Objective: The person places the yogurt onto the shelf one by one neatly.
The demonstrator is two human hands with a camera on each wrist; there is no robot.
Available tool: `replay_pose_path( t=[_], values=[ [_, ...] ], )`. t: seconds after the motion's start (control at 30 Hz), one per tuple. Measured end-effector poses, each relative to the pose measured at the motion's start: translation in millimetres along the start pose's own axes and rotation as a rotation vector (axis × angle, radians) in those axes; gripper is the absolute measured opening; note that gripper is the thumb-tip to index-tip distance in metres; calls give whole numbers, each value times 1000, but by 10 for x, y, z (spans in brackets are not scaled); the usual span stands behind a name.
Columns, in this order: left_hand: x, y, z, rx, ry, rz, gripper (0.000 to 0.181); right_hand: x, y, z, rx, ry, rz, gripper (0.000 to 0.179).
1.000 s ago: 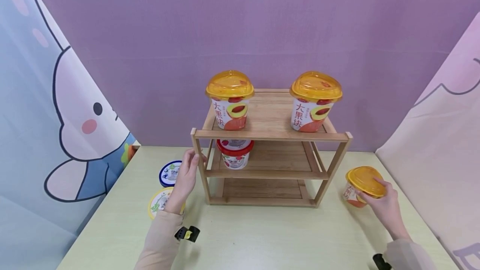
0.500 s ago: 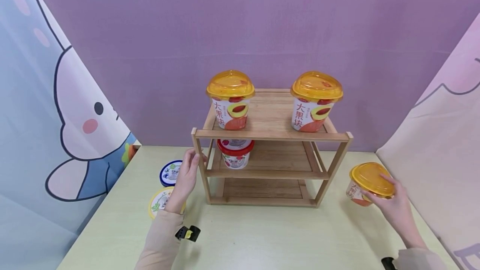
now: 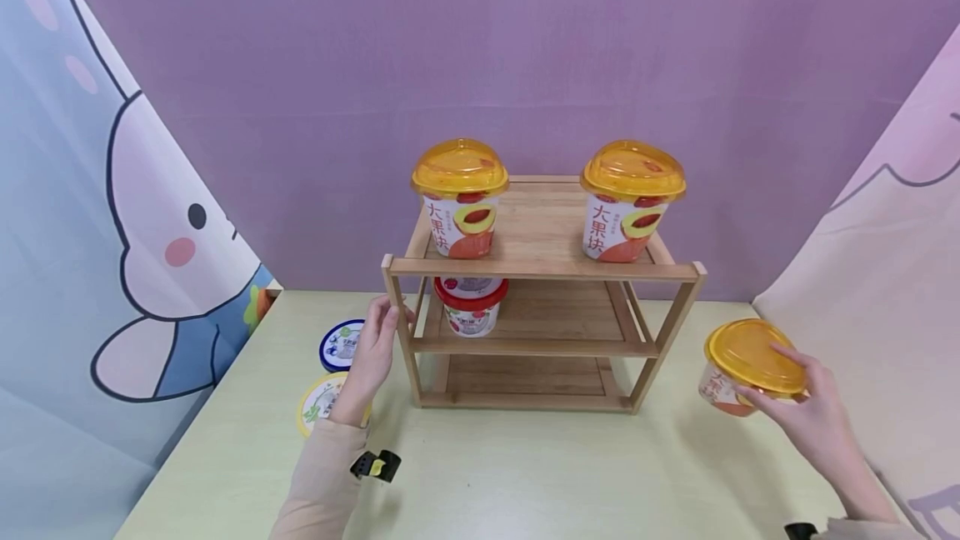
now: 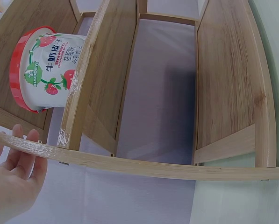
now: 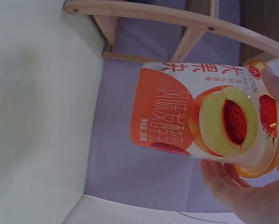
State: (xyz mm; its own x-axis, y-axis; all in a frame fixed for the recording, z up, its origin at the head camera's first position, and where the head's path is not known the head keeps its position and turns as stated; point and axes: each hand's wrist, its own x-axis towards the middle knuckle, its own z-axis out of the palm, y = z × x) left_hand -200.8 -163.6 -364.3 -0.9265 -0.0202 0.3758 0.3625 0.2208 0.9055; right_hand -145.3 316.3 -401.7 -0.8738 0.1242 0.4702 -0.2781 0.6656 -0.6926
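My right hand (image 3: 813,411) grips a yogurt cup (image 3: 723,390) by its domed yellow lid, right of the wooden shelf (image 3: 547,271). In the right wrist view the cup (image 5: 200,112) shows a peach picture and hangs apart from the table. My left hand (image 3: 372,357) holds the shelf's left front post; the left wrist view has its fingers (image 4: 25,163) curled over that rail. Two yellow-lidded yogurt cups, a left one (image 3: 461,223) and a right one (image 3: 626,227), stand on the top tier. A red-rimmed strawberry tub (image 4: 48,70) sits on the middle tier's left.
A blue-rimmed tub (image 3: 341,346) and a yellow-rimmed tub (image 3: 318,407) lie left of the shelf, partly behind the left hand and forearm. The pale table (image 3: 525,473) spreads in front. A purple curtain (image 3: 480,40) hangs behind the shelf.
My right hand has raised the yogurt cup off the table and moved it slightly right. The left hand keeps its place on the shelf post.
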Motion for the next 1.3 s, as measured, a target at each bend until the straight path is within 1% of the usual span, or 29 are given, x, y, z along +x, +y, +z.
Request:
replay_pose_path(
  t=[0.23, 0.33, 0.47, 0.6, 0.73, 0.9, 1.0, 1.23, 1.3],
  values=[
    [9, -14, -2, 1, 3, -1, 24, -29, -123, -75, 30, -26, -85, 65],
    [12, -21, 1, 6, 9, 10, 23, -58, -197, -96, 23, -26, -88, 68],
    [9, -16, 6, -15, 13, 24, 23, -97, -284, -109, 15, -32, -80, 72],
    [4, -4, 3, -13, 10, 16, 24, -113, -376, -114, 7, -42, -85, 74],
    [-3, 6, 1, 1, 10, 11, 24, -122, -469, -108, 12, -55, -102, 75],
    [-5, -5, 2, 0, 15, 29, 24, -132, -557, -83, 34, -73, -139, 75],
    [5, -37, 4, 8, 14, 42, 23, -131, -594, -65, 57, -88, -155, 75],
    [70, -282, -21, -24, 4, 26, 23, -107, -663, 2, 121, -127, -178, 76],
    [73, -309, -22, -22, 5, 24, 25, -90, -681, 36, 141, -130, -186, 76]
  ],
)
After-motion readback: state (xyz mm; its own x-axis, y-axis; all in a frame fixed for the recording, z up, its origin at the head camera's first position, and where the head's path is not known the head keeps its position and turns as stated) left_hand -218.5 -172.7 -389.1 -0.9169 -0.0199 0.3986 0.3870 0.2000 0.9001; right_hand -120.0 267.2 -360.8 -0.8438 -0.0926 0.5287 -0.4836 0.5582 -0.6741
